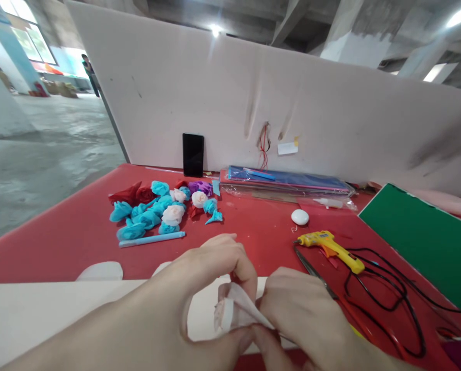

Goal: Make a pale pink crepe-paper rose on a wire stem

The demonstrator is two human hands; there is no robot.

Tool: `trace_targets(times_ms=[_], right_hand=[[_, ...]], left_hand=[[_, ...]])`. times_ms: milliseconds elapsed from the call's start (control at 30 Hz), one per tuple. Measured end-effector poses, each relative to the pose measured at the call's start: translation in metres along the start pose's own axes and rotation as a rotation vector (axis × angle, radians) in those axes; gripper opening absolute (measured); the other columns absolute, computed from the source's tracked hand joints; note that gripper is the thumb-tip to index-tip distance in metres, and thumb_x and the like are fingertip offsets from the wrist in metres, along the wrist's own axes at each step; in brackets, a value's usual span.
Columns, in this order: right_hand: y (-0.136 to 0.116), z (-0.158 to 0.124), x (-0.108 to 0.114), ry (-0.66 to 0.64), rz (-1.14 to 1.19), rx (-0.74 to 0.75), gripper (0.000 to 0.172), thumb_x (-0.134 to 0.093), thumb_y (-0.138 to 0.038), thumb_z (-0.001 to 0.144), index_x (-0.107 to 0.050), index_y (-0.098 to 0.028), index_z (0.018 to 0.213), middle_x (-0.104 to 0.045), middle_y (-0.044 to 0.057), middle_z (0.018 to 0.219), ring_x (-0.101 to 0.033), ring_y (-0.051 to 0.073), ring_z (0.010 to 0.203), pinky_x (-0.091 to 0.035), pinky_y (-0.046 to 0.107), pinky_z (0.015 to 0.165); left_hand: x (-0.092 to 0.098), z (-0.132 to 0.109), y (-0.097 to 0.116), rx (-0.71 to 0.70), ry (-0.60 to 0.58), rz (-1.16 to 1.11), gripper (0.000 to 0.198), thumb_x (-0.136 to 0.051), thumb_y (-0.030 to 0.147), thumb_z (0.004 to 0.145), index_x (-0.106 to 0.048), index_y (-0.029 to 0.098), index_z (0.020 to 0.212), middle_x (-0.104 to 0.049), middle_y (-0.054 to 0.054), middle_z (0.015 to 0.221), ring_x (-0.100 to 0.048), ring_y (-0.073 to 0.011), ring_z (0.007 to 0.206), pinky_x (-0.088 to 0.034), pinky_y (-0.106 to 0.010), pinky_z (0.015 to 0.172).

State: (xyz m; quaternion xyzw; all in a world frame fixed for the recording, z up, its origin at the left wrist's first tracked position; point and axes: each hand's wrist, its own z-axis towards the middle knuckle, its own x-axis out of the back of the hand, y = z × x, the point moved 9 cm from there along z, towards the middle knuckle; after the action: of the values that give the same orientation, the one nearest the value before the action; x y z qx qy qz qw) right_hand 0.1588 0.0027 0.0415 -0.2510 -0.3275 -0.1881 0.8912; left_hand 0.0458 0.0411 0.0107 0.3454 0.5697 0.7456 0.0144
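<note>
Both of my hands meet low in the middle of the view over a white sheet [52, 309]. Between the curled fingers and thumb of my left hand [199, 293] is a pale pink crepe paper strip [234, 306], partly rolled like a small flower. My right hand [300, 309] is closed on the strip's narrow end, its fingertips close to my left thumb. The lower right fingers are partly hidden. Farther back lies a pile of finished-looking paper roses [149, 216] in blue, red, white and purple.
To the right lie a yellow glue gun [331, 247], its black cord [412, 309] and scissors [315, 273]. A white egg-shaped object [300, 217], a phone [193, 154], wrapped paper [292, 180], a light blue paper roll [152, 239] and a green board [424, 242] are on the red table [79, 221].
</note>
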Motion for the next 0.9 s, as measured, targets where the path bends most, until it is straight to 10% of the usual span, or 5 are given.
trace_targets(times_ms=[267,433,600,700,900], right_hand=[[-0.011,-0.005,-0.003,-0.014,-0.078,0.176,0.033,-0.046,-0.009,0.093,-0.065,-0.015,0.066,-0.063,0.002,0.053,-0.052,0.013,0.048,-0.039,0.027,0.049],[-0.008,-0.002,0.008,0.034,-0.029,0.144,0.030,-0.052,-0.012,0.098,-0.066,-0.016,0.072,-0.060,0.002,0.056,-0.051,0.014,0.052,-0.040,0.028,0.052],[0.023,0.007,-0.001,-0.100,0.615,-0.134,0.036,-0.051,-0.036,0.107,-0.064,-0.019,0.078,-0.068,0.003,0.077,-0.063,0.013,0.068,-0.051,0.022,0.065],[0.034,0.003,-0.024,-0.173,1.006,-0.280,0.038,-0.054,-0.039,0.106,-0.062,-0.020,0.074,-0.065,0.002,0.077,-0.065,0.015,0.076,-0.053,0.027,0.081],[0.028,-0.009,-0.059,-0.199,1.512,-0.482,0.037,-0.059,-0.042,0.102,-0.050,-0.022,0.072,-0.049,-0.005,0.056,-0.039,0.010,0.049,-0.043,0.024,0.061]], left_hand=[[-0.005,0.000,0.000,0.049,-0.135,-0.188,0.022,-0.072,0.013,0.071,-0.061,0.028,0.082,-0.065,0.010,0.074,-0.060,-0.0110,0.062,-0.048,-0.015,0.058],[-0.001,0.008,0.005,0.009,-0.258,-0.425,0.020,-0.072,0.048,0.089,-0.070,0.028,0.090,-0.070,0.005,0.086,-0.064,-0.0138,0.079,-0.052,-0.018,0.075],[-0.003,0.011,0.004,0.016,-0.204,-0.647,0.039,-0.057,0.064,0.098,-0.075,0.030,0.096,-0.076,0.003,0.099,-0.070,-0.0178,0.098,-0.054,-0.023,0.092],[0.000,0.011,0.009,-0.024,-0.084,-0.547,0.035,-0.055,0.052,0.103,-0.071,0.027,0.085,-0.075,0.003,0.085,-0.071,-0.0170,0.084,-0.057,-0.024,0.082],[0.041,-0.007,0.032,-0.280,0.437,0.012,0.004,-0.067,0.031,0.091,-0.065,0.030,0.088,-0.069,0.003,0.081,-0.067,-0.0192,0.081,-0.058,-0.025,0.071]])
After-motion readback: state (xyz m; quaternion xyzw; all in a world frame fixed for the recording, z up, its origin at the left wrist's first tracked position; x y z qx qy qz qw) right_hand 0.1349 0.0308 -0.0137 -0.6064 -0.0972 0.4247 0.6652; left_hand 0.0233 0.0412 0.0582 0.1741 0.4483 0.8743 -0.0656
